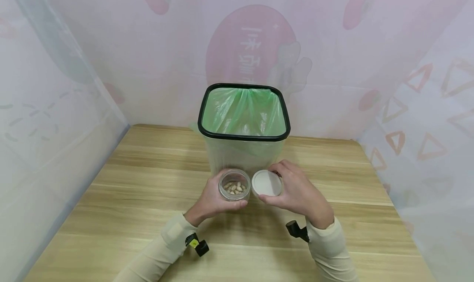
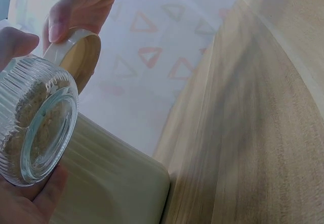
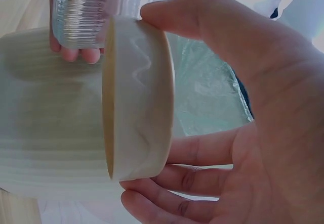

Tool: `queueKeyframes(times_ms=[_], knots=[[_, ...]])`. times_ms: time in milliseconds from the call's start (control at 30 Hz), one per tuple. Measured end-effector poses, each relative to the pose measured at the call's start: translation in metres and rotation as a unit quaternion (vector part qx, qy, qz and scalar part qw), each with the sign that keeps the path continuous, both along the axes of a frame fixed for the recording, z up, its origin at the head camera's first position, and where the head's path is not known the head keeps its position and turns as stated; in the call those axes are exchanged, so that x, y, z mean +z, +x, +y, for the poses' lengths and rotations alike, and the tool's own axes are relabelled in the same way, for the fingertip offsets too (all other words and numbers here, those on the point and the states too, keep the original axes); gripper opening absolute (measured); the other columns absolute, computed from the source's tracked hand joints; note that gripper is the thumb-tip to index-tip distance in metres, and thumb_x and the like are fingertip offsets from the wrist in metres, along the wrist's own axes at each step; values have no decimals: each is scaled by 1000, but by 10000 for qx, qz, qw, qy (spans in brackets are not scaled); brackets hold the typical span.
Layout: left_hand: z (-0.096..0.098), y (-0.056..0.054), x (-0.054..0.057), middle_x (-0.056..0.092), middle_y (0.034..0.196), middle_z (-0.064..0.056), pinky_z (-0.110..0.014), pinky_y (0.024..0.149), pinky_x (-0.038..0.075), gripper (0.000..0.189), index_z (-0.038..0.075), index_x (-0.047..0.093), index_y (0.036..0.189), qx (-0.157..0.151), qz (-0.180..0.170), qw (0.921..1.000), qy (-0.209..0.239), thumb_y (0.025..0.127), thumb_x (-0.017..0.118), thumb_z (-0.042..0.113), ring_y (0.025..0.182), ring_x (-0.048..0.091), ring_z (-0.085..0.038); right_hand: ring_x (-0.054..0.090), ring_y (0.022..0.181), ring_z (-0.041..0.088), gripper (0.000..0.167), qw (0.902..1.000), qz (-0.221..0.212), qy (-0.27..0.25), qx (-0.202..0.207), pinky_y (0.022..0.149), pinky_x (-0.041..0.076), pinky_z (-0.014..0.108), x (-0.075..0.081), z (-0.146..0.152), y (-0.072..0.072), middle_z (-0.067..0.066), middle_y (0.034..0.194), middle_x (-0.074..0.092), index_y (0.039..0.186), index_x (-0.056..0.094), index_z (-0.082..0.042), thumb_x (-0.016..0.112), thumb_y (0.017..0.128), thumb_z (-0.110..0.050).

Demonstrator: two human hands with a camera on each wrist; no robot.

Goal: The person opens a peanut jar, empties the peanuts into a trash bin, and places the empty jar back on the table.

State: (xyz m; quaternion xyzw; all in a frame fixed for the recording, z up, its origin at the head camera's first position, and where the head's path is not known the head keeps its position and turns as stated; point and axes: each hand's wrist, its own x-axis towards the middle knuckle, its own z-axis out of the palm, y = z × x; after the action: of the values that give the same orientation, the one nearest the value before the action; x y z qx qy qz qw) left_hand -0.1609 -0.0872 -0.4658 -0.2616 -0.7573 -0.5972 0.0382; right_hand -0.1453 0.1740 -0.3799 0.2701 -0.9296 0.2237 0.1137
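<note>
My left hand (image 1: 212, 197) grips a ribbed clear glass jar (image 2: 23, 90), its mouth facing up toward the head camera. Small pale nut-like pieces (image 1: 235, 188) lie in the bottom of the jar. My right hand (image 1: 301, 190) holds a round white lid (image 1: 266, 183) just right of the jar's mouth. In the right wrist view, the thumb is on one edge of the lid (image 3: 142, 102) and the fingers are on the opposite edge. Both hands are in front of a light bin (image 1: 244, 154), above the table.
The bin has a black rim (image 1: 244, 137) and a green plastic liner (image 1: 246, 109). It stands on the wood-grain table (image 1: 159, 171) near the back. Printed pale curtains (image 1: 129, 39) enclose the back and sides. A small black device (image 1: 198, 245) is on each wrist.
</note>
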Motion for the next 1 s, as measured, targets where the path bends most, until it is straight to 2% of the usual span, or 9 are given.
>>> queueKeyframes(times_ms=[600, 1000], knots=[[0, -1, -2, 74, 124, -2, -31, 106, 52, 71, 18, 64, 132, -6, -39, 10000, -7, 70, 98, 25, 115, 68, -22, 66, 95, 21, 60, 9983, -547, 137, 160, 80, 56, 35, -10, -2, -8, 5, 106, 70, 114, 70, -6, 92, 71, -41], [0, 0, 0, 74, 124, -2, -30, 105, 52, 70, 19, 65, 131, -62, -69, 9999, 102, 69, 98, 22, 116, 68, -22, 63, 84, 17, 52, 9952, -836, 242, 454, 71, 51, 25, -29, -13, -15, 3, 99, 70, 106, 72, -7, 93, 69, -35]])
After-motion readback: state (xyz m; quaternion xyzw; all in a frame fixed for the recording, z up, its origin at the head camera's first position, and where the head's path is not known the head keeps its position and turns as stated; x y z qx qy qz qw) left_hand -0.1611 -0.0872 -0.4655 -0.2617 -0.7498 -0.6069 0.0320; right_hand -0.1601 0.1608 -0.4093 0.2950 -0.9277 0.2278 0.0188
